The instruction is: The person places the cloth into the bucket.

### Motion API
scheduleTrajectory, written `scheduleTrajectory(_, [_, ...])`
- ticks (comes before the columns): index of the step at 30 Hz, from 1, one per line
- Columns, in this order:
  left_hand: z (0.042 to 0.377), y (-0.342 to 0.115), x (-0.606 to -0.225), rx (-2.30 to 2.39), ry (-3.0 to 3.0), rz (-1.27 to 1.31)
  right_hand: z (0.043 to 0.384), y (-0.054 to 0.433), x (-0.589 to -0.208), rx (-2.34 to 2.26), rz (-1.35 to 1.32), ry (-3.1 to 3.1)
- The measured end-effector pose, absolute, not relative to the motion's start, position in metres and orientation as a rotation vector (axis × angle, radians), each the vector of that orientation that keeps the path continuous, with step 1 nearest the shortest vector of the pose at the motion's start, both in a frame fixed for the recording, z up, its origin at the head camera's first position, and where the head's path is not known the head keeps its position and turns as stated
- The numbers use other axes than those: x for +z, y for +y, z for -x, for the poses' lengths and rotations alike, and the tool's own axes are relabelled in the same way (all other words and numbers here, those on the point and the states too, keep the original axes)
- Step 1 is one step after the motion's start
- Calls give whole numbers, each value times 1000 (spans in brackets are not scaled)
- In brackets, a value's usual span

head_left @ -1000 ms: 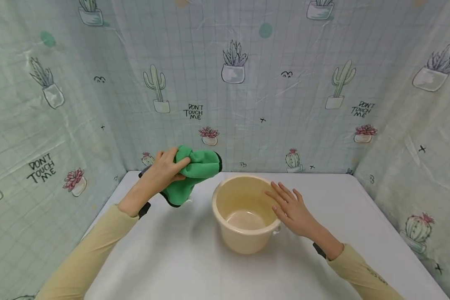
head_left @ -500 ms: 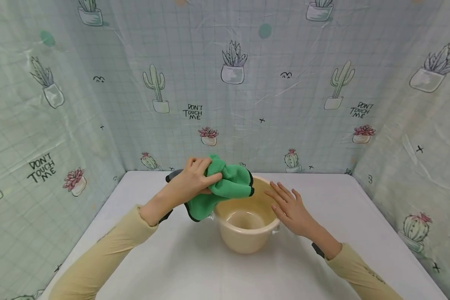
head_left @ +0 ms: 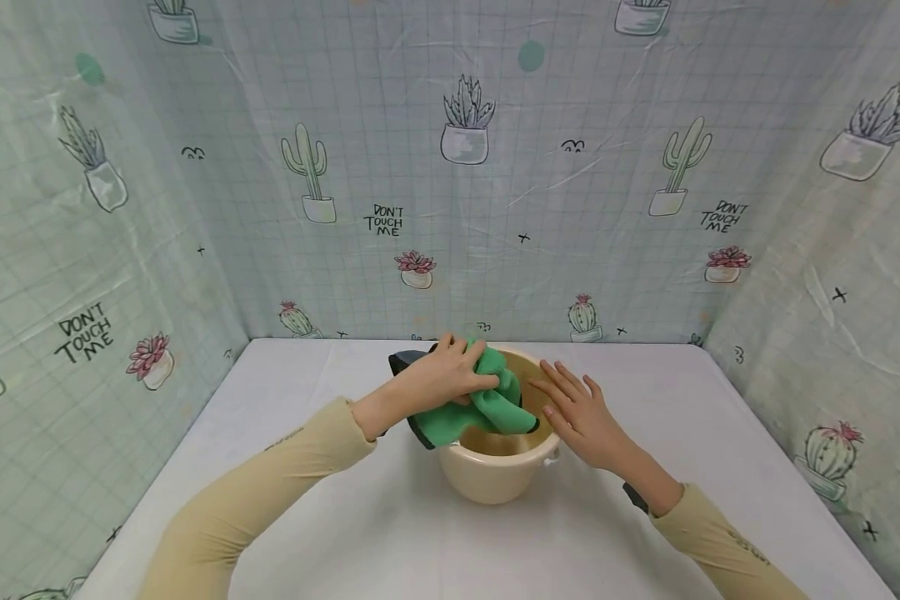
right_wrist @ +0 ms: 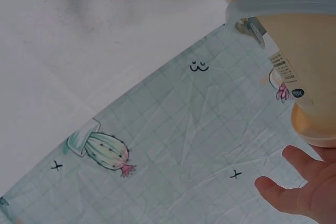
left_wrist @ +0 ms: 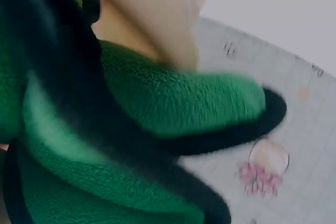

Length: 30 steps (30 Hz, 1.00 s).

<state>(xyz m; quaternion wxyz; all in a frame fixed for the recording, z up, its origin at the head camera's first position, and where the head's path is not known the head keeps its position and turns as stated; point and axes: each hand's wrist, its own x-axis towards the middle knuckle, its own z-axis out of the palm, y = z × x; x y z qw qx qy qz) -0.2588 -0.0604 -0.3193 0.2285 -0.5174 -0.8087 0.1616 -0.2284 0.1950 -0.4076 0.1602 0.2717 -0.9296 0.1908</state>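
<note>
A cream plastic bucket stands upright on the white table. Over its left side my left hand grips a bunched green cleaning cloth with black edging and a grey reverse side. Part of the cloth hangs across the bucket's opening and hides much of the inside. In the left wrist view the cloth's green folds fill most of the picture. My right hand rests at the bucket's right rim with its fingers extended. From the right wrist, the fingers show by the bucket's rim.
The white table spreads around the bucket. Cactus-patterned sheeting encloses the back and both sides. A grey handle hangs along the bucket's outside, near a paper label.
My left hand has carried the cloth rightward and down, from left of the bucket to over its opening. My right hand has stayed at the rim.
</note>
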Motion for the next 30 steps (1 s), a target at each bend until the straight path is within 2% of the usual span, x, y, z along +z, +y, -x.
scheduleTrajectory(10, [269, -31, -345, 580, -2241, 1535, 229, 195, -409, 568, -782, -2655])
scheduleTrajectory(20, [266, -33, -362, 493, -2324, 1662, 230, 196, -412, 557, -776, -2646])
scheduleTrajectory(30, [273, -44, -354, 333, -2250, 1562, 233, 195, -411, 554, -795, -2622])
